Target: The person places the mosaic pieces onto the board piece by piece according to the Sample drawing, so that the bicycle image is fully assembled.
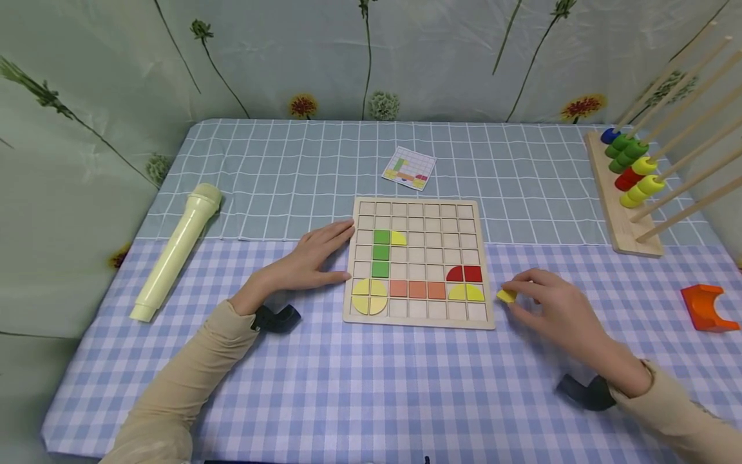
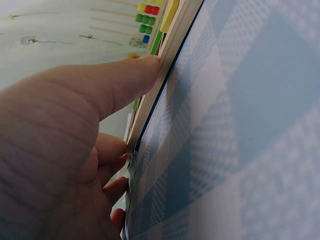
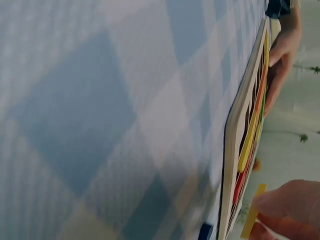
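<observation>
A square wooden grid board (image 1: pixel 417 312) lies mid-table. Green square tiles (image 1: pixel 380 253) stand in a column on it, a yellow quarter-round tile (image 1: pixel 398 238) beside the top one. Yellow quarter-rounds form a circle at the lower left, orange squares (image 1: pixel 417 290) run along the same row, and red tiles (image 1: pixel 473 274) sit above two yellow ones at the right. My left hand (image 1: pixel 310 258) rests against the board's left edge, thumb and fingertips at the rim. Just off the right edge, my right hand (image 1: pixel 556 312) pinches a yellow tile (image 3: pixel 254 212) between thumb and fingers.
Behind the board lies a small pattern card (image 1: pixel 409 167). A pale yellow toy microphone (image 1: pixel 176 251) is on the left. At the far right stand a wooden peg rack (image 1: pixel 623 200) with coloured beads and an orange curved block (image 1: pixel 707 309).
</observation>
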Motion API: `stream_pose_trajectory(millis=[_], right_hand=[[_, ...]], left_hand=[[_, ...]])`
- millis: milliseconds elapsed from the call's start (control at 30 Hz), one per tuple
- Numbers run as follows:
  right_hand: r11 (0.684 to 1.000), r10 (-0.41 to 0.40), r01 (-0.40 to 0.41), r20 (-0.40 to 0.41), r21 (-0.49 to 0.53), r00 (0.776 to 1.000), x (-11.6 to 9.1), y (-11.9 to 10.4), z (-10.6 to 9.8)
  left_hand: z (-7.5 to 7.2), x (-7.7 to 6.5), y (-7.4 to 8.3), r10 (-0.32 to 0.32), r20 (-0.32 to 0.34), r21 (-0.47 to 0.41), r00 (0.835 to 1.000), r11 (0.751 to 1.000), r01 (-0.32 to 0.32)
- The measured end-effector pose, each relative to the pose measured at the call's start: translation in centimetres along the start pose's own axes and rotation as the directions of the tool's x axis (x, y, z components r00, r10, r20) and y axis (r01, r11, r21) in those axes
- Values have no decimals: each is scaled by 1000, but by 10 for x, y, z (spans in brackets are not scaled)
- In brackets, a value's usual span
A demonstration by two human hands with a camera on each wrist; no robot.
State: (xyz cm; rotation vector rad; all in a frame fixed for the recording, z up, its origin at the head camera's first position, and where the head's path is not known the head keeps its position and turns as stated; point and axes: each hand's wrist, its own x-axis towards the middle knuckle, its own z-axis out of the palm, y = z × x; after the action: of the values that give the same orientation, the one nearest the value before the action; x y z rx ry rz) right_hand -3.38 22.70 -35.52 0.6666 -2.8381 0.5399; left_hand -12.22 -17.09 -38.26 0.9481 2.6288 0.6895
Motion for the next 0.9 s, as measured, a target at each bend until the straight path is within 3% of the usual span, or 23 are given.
stream_pose_trajectory(millis=[100,167,400,500,667,900], right_hand=[[991,-136,136,-36,6,990,2,-4,5],[971,-239,240,-47,16,970,4,-6,8],[854,-512,515,-50,81,857,15,-17,21],[821,-563,563,-29,97,826,20,-19,24],[797,-596,589,17,134,803,25,-19,27],[749,-661,652,62,117,748,30,-17,27]], left_hand=[[-2,0,2,-1,2,-5,1000,1000,1],[-2,0,3,-2,1,-4,1000,1000,2],[-1,0,2,-4,6,-1,1000,1000,4],[-1,0,2,-3,6,-7,1000,1000,3],[0,0,2,-2,7,-2,1000,1000,2],[0,0,1,-8,9,-2,1000,1000,8]])
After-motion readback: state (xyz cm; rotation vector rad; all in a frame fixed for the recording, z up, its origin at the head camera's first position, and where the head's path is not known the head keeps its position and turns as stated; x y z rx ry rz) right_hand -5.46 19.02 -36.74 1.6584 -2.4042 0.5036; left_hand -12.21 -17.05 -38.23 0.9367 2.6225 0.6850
